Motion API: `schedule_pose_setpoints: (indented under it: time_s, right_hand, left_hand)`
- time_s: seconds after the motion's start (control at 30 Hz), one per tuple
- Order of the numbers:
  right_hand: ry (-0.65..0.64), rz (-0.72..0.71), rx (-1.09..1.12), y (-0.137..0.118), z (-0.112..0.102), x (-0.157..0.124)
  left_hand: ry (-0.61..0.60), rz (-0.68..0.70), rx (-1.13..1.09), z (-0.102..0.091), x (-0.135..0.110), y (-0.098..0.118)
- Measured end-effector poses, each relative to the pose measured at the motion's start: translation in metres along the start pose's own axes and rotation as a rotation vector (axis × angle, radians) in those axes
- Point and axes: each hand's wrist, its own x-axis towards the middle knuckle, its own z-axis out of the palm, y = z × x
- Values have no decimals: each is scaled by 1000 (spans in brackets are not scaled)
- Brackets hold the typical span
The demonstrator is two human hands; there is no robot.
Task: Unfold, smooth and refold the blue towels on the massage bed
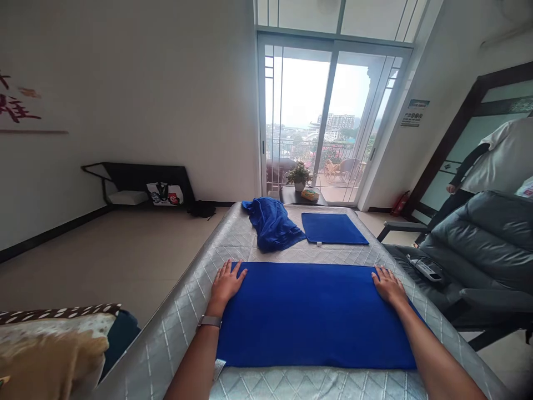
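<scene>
A blue cloth (pixel 312 316) is spread flat in a wide rectangle on the quilted silver-grey bed cover (pixel 183 316). At its far left corner rests my left hand (pixel 227 282), fingers spread on the fabric. My right hand (pixel 390 284) lies on the far right corner with its fingers stretched out. A white tag (pixel 219 366) pokes out at the near left corner. Beyond the cloth, a crumpled blue cloth (pixel 275 225) lies in a heap on the left, beside a neatly folded blue cloth (pixel 335 228) on the right.
To the right stands a dark grey armchair (pixel 491 239) with a white power strip (pixel 427 269) on its seat. A person (pixel 495 155) is behind it. Cushions (pixel 50 350) sit at the lower left. A chair (pixel 297 195) bearing a potted plant (pixel 298 175) is past the bed's far end.
</scene>
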Motion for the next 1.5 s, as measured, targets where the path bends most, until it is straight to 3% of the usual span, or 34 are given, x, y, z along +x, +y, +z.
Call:
schedule_pose_setpoints:
  time_s: [1.23, 1.4, 1.5]
  right_hand:
    - [-3, -8, -39, -7, -8, -10]
    - [81, -2, -173, -22, -27, -17]
    - [177, -109, -197, -52, -39, -32]
  left_hand:
    - [-18, 12, 55, 6, 4, -5]
    - [5, 6, 30, 1, 1, -2]
    - [-3, 4, 11, -3, 0, 0]
